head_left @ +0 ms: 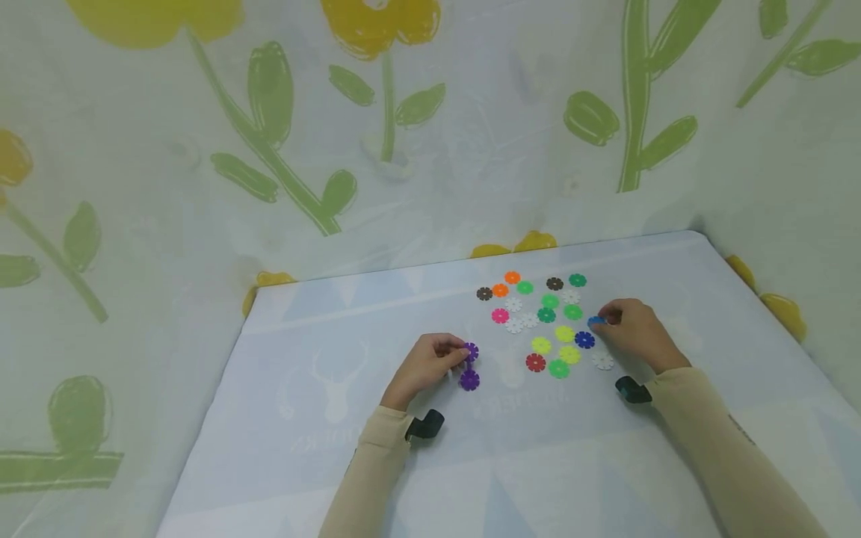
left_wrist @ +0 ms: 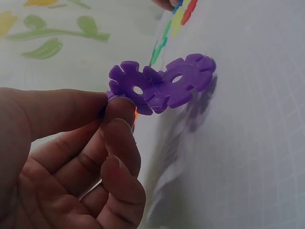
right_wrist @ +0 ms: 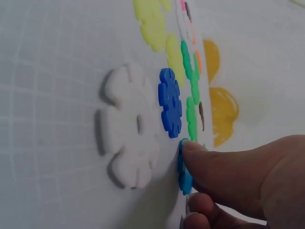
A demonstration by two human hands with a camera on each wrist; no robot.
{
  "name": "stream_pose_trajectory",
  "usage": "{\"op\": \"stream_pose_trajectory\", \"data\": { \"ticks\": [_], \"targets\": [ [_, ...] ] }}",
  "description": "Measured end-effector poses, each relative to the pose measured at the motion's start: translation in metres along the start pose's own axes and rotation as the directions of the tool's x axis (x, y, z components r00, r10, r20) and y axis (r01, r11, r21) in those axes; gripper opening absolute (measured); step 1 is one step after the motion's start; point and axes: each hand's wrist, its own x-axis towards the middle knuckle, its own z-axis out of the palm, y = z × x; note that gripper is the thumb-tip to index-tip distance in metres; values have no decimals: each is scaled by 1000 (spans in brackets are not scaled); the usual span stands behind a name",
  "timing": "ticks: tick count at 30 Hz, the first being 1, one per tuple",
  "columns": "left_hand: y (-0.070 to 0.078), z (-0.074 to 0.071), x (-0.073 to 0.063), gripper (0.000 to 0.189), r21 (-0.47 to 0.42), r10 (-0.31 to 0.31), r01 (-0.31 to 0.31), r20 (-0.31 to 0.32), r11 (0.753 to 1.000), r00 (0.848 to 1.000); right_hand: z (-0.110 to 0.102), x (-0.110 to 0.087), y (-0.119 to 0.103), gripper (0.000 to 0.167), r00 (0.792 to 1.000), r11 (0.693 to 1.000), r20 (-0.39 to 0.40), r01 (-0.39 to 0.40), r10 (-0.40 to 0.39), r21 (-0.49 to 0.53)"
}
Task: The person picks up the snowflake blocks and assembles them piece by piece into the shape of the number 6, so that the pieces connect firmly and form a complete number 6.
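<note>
My left hand (head_left: pixel 429 363) pinches a purple snowflake disc (left_wrist: pixel 127 76) between thumb and fingertips. A second purple disc (left_wrist: pixel 186 83) is slotted into it at an angle, on the side away from the fingers. Over on the right, my right hand (head_left: pixel 634 330) holds a light blue snowflake disc (right_wrist: pixel 184 169) by its edge, thumb on the near face. A dark blue disc (right_wrist: pixel 170 102) lies right beside it, and a white disc (right_wrist: pixel 131 126) is on the tabletop closer to the right wrist camera.
Loose discs cover the tabletop (head_left: pixel 269 418) between and beyond the hands, among them yellow discs (head_left: pixel 569 355), a red disc (head_left: pixel 535 362), a pink disc (head_left: pixel 500 316) and orange discs (head_left: pixel 512 277). A flower-patterned sheet (head_left: pixel 471 179) hangs behind the table.
</note>
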Motion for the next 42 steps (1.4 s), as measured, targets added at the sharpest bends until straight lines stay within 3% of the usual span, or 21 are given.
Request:
{"op": "stream_pose_trajectory", "data": {
  "ticks": [7,12,17,21,27,30,37,42],
  "targets": [
    [-1,0,0,21,10,-22,22,9,1000,1000,0,1,-2,42,1000,1000,14,-12,12,-9],
    [-3,1,0,22,24,-20,20,8,1000,1000,1,2,-15,34,994,993,-23,109,-108,44],
    [-1,0,0,22,27,-21,20,16,999,1000,7,4,-47,31,963,950,1,264,-268,166],
    [-2,0,0,22,16,-16,15,32,1000,999,17,8,-72,24,937,910,43,326,-347,256],
    [-2,1,0,23,31,-8,6,46,1000,999,38,15,-95,17,879,823,59,417,-473,385],
    [-2,1,1,24,24,-5,3,51,1000,999,47,16,-99,17,864,803,64,434,-499,409],
    [-2,-1,2,25,-29,-23,24,32,999,999,60,17,-101,17,861,816,123,408,-493,409],
    [-1,-4,1,26,-109,-46,49,24,993,999,65,18,-105,14,850,806,149,403,-505,433]
  ]
}}
